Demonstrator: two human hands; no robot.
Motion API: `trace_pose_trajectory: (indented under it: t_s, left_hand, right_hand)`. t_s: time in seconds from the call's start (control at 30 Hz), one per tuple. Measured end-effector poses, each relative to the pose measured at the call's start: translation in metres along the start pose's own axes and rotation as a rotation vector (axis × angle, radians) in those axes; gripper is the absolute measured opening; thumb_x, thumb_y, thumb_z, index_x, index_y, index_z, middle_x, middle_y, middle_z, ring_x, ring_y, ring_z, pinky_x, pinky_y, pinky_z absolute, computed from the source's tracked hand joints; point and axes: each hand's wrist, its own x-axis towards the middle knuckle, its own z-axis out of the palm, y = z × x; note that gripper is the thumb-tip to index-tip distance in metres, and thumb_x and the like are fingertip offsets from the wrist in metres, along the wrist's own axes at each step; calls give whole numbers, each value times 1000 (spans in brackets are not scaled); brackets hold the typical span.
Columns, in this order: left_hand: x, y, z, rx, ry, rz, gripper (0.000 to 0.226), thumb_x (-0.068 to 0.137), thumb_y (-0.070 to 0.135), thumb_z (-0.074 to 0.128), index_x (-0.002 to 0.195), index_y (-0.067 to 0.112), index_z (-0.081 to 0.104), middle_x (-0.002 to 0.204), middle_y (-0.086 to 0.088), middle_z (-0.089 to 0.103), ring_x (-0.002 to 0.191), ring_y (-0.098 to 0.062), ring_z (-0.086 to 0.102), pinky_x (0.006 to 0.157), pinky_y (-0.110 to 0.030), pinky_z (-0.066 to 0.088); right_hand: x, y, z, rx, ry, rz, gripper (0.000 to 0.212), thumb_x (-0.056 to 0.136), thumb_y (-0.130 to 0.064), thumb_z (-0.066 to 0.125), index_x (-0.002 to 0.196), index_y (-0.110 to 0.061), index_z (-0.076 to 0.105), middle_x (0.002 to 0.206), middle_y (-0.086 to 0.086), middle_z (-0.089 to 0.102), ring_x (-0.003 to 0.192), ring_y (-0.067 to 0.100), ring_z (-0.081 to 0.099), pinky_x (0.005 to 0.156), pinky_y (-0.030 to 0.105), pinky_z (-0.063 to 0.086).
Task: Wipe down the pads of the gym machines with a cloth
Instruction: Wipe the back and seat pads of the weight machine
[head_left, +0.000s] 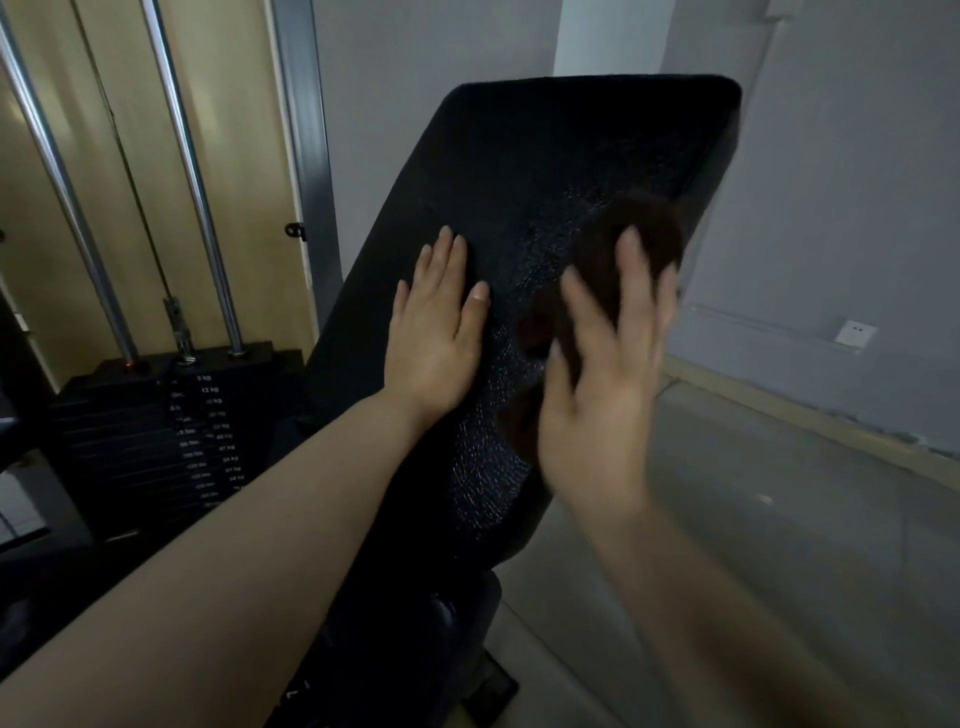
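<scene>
— What's nearest?
— Two bare forearms, reaching up to a tilted black pad (530, 171).
— The left hand (436, 332)?
— Flat on the pad near its left edge, fingers straight.
— And the right hand (602, 364)?
— Blurred, fingers spread, pressing a dark brown cloth (628, 244) against the pad's right edge.
— Beyond that?
— A weight stack (156, 441) with steel rods (187, 171) on the left; a grey wall (831, 208) behind.

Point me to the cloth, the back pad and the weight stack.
cloth (631, 244), head view, upper bunched part above the fingertips.
back pad (550, 156), head view, bare upper face.
weight stack (156, 436), head view, front of the plates.
</scene>
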Motion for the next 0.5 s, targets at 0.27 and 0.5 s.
trace_pose_trajectory:
  t_s: [0.27, 0.5]
  left_hand:
    - [3, -3, 1, 4, -23, -1, 66, 94, 47, 17, 152, 17, 13, 161, 4, 4, 147, -11, -1, 115, -32, -4]
    - [-1, -2, -10, -65, -99, -16, 56, 102, 40, 26, 152, 18, 12, 161, 4, 3, 146, -10, -2, 117, -34, -4]
  right_hand:
    - [-135, -22, 7, -30, -209, -121, 45, 90, -20, 43, 135, -16, 45, 157, -2, 21, 147, 32, 8, 119, 36, 14]
    - [-58, -11, 0, -81, -203, -98, 50, 90, -17, 39, 138, -5, 44, 156, 6, 24, 147, 27, 4, 113, 56, 24]
